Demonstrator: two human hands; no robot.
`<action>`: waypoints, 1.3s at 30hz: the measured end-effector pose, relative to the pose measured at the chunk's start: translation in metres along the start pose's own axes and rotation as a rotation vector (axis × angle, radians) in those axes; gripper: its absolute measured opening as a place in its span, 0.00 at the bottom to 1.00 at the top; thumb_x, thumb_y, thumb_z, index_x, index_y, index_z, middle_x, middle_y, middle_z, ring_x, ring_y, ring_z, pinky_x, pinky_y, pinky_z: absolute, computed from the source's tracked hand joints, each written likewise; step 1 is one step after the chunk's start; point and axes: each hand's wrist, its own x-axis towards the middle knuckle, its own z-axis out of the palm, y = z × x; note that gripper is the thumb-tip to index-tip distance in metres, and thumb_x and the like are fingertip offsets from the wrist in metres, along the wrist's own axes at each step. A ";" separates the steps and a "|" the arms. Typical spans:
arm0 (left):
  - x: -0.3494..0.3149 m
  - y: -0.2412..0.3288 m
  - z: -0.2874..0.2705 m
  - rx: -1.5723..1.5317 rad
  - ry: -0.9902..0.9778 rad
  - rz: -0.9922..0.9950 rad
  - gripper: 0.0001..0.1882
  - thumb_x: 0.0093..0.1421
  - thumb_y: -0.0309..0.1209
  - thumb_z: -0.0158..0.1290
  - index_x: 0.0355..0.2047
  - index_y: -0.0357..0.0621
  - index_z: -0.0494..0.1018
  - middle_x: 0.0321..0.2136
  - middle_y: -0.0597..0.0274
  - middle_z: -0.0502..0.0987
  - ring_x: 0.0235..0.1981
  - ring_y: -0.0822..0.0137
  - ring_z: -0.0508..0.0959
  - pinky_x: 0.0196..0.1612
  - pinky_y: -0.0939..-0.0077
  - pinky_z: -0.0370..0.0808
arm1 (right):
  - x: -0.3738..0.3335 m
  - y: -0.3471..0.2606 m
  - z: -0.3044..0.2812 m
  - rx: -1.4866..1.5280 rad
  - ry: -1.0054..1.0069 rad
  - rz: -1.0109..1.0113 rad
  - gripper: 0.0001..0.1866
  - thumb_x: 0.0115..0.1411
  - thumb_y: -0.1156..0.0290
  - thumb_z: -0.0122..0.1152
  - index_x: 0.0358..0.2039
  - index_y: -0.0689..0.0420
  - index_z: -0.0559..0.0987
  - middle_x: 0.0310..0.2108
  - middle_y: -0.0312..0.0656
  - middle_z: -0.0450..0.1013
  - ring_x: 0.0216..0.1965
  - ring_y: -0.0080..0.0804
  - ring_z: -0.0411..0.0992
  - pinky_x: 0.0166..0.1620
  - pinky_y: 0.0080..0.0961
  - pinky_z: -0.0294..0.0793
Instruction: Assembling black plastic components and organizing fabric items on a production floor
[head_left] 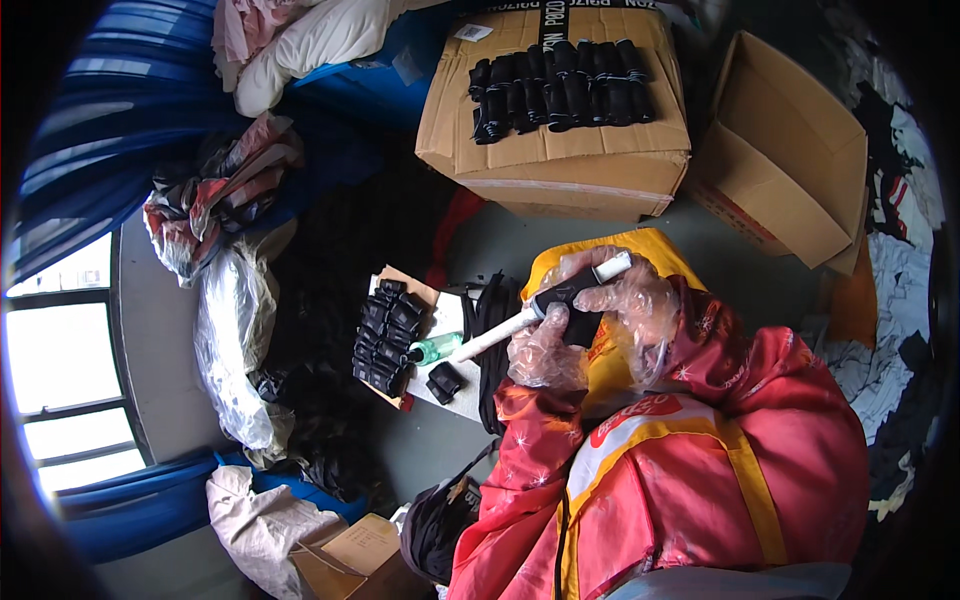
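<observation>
A closed cardboard box (560, 150) stood at upper centre, bearing a row of rolled black bundles (560, 88) on its top. An open, empty-looking carton (790, 160) lay tilted just to its right. Lower left of centre, a small board (400, 290) carried a stack of folded black pieces (385, 335), with a green bottle (432, 349) lying beside them. Clear plastic bags (235, 340) and a crumpled patterned bag (215, 195) lay to the left. A window (65, 385) was at the far left. Another carton (355, 560) sat at the lower edge.
</observation>
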 end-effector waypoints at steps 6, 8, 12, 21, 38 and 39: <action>0.003 -0.003 0.001 0.059 0.005 0.108 0.23 0.55 0.26 0.55 0.51 0.36 0.66 0.45 0.56 0.73 0.47 0.62 0.73 0.52 0.70 0.70 | 0.001 0.002 0.004 -0.064 0.173 0.058 0.18 0.56 0.69 0.62 0.47 0.59 0.72 0.43 0.43 0.72 0.46 0.31 0.70 0.53 0.31 0.66; 0.002 -0.006 0.003 0.028 -0.095 0.107 0.21 0.54 0.25 0.54 0.49 0.36 0.66 0.43 0.59 0.73 0.44 0.64 0.74 0.49 0.71 0.70 | -0.001 0.006 0.007 -0.005 0.123 0.098 0.17 0.58 0.69 0.59 0.46 0.62 0.71 0.44 0.47 0.73 0.48 0.36 0.70 0.55 0.35 0.65; 0.003 -0.008 0.000 0.375 0.106 0.159 0.20 0.54 0.26 0.53 0.48 0.36 0.65 0.40 0.60 0.73 0.41 0.67 0.74 0.42 0.76 0.73 | -0.003 0.003 0.005 0.071 0.058 0.108 0.12 0.55 0.73 0.61 0.40 0.61 0.75 0.44 0.51 0.73 0.48 0.42 0.70 0.56 0.39 0.65; -0.002 -0.010 -0.016 -0.131 0.169 0.052 0.19 0.53 0.19 0.52 0.46 0.46 0.68 0.34 0.64 0.72 0.35 0.70 0.74 0.33 0.81 0.73 | 0.000 0.011 0.008 -0.289 0.391 0.084 0.17 0.58 0.64 0.58 0.45 0.58 0.73 0.38 0.37 0.72 0.33 0.24 0.71 0.33 0.18 0.70; 0.010 -0.019 -0.087 -0.133 0.087 0.064 0.13 0.55 0.31 0.56 0.41 0.48 0.69 0.33 0.66 0.70 0.37 0.70 0.73 0.31 0.80 0.75 | 0.005 0.038 0.008 0.008 0.348 0.291 0.18 0.55 0.69 0.64 0.44 0.60 0.73 0.41 0.39 0.71 0.39 0.23 0.71 0.39 0.18 0.75; 0.010 -0.021 -0.096 0.145 0.084 0.289 0.13 0.56 0.31 0.55 0.41 0.47 0.69 0.33 0.65 0.70 0.38 0.71 0.73 0.30 0.81 0.75 | 0.006 0.039 0.006 0.042 0.263 0.284 0.18 0.56 0.68 0.62 0.46 0.60 0.72 0.39 0.38 0.71 0.37 0.22 0.71 0.36 0.16 0.74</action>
